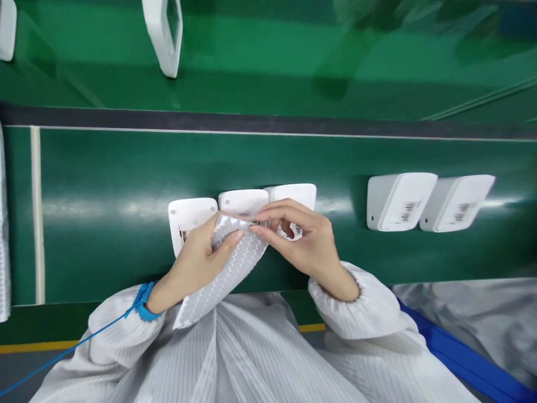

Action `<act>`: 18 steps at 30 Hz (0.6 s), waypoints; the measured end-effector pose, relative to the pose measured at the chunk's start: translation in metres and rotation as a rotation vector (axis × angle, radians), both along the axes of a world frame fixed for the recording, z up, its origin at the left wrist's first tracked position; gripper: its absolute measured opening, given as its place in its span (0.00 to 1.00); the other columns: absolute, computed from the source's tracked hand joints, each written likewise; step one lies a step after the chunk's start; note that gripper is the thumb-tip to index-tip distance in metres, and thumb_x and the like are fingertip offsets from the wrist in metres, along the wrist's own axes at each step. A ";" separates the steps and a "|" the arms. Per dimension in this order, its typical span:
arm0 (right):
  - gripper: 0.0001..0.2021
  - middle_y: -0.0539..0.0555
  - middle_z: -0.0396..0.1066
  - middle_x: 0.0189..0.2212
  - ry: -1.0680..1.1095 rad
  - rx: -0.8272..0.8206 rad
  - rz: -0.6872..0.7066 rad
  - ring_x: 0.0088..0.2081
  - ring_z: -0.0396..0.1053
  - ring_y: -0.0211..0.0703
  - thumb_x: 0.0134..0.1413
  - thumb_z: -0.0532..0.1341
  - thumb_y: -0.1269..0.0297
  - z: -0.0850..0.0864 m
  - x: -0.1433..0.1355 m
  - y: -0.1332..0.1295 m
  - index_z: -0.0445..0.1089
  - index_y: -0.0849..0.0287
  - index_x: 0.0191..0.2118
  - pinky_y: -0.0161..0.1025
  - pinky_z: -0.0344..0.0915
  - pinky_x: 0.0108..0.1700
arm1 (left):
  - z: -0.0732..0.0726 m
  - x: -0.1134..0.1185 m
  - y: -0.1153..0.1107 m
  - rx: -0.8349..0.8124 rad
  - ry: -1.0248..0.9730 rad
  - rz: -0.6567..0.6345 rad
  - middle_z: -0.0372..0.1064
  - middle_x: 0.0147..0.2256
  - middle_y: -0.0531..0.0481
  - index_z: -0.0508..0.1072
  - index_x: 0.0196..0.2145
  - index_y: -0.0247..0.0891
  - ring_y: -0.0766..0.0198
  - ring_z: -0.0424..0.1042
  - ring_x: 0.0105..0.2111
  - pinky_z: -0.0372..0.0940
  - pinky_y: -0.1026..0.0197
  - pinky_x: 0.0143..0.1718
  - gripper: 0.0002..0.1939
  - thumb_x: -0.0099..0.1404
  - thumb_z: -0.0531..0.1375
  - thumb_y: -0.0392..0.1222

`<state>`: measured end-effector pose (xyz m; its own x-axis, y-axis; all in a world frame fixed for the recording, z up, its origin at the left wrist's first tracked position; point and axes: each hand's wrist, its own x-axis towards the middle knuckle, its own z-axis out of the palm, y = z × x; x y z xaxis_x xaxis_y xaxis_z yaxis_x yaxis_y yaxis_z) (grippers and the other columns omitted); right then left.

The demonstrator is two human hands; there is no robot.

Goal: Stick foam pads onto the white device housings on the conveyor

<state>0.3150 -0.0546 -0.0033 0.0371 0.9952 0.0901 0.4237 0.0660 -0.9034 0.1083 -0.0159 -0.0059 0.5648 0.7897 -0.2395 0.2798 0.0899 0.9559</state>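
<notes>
My left hand [201, 260] is closed round a pale grey label sheet [229, 280] with rows of small white marks, its lower end hanging down over my gown. The fingertips of my right hand [304, 232] pinch together at the sheet's upper right edge; whatever small piece they may hold cannot be made out. Behind the hands, three white devices lie side by side on the green bench: a left one [191, 211], a middle one [243, 200] and a right one [296, 194]. My hands and the sheet partly cover all three.
Two more white devices [403, 201] [464, 204] with printed labels lie to the right on the green bench [126, 168]. Beyond a dark strip [268, 123], another white device [165, 36] stands on a green surface. A blue cord [62, 355] runs from my left wrist.
</notes>
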 end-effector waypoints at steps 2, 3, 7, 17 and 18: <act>0.04 0.51 0.80 0.38 0.034 -0.024 -0.008 0.28 0.69 0.33 0.59 0.72 0.70 0.000 0.004 0.000 0.80 0.55 0.38 0.35 0.63 0.25 | -0.001 0.004 0.001 -0.001 -0.012 -0.028 0.79 0.52 0.50 0.75 0.54 0.43 0.59 0.77 0.51 0.67 0.59 0.53 0.11 0.77 0.59 0.39; 0.03 0.51 0.80 0.37 0.042 -0.029 -0.003 0.28 0.69 0.34 0.59 0.72 0.70 0.001 0.005 -0.001 0.80 0.55 0.37 0.35 0.62 0.25 | -0.001 0.005 0.001 -0.001 -0.012 -0.040 0.79 0.52 0.50 0.75 0.55 0.43 0.58 0.77 0.51 0.67 0.58 0.52 0.11 0.77 0.58 0.39; 0.02 0.51 0.80 0.38 -0.008 -0.044 0.031 0.30 0.70 0.35 0.61 0.71 0.69 0.002 0.010 -0.003 0.79 0.56 0.37 0.35 0.62 0.26 | -0.003 0.008 0.001 0.010 0.001 -0.056 0.79 0.51 0.51 0.75 0.55 0.44 0.58 0.77 0.51 0.68 0.58 0.51 0.11 0.78 0.58 0.40; 0.03 0.52 0.80 0.36 -0.119 -0.017 -0.228 0.28 0.69 0.36 0.62 0.69 0.69 -0.009 0.017 0.010 0.78 0.56 0.35 0.35 0.63 0.26 | -0.002 0.008 0.002 -0.026 0.108 -0.016 0.79 0.46 0.51 0.75 0.51 0.44 0.54 0.77 0.51 0.69 0.55 0.49 0.08 0.76 0.59 0.42; 0.04 0.53 0.80 0.38 -0.141 -0.014 -0.227 0.29 0.70 0.37 0.63 0.68 0.68 -0.011 0.016 0.012 0.78 0.56 0.35 0.35 0.64 0.26 | -0.002 0.008 0.002 -0.029 0.116 -0.010 0.79 0.46 0.52 0.75 0.51 0.45 0.55 0.77 0.50 0.69 0.55 0.49 0.08 0.75 0.60 0.41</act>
<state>0.3314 -0.0428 -0.0139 0.2474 0.9641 0.0968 0.5480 -0.0568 -0.8345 0.1162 -0.0142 -0.0077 0.5399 0.7759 -0.3263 0.3898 0.1131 0.9139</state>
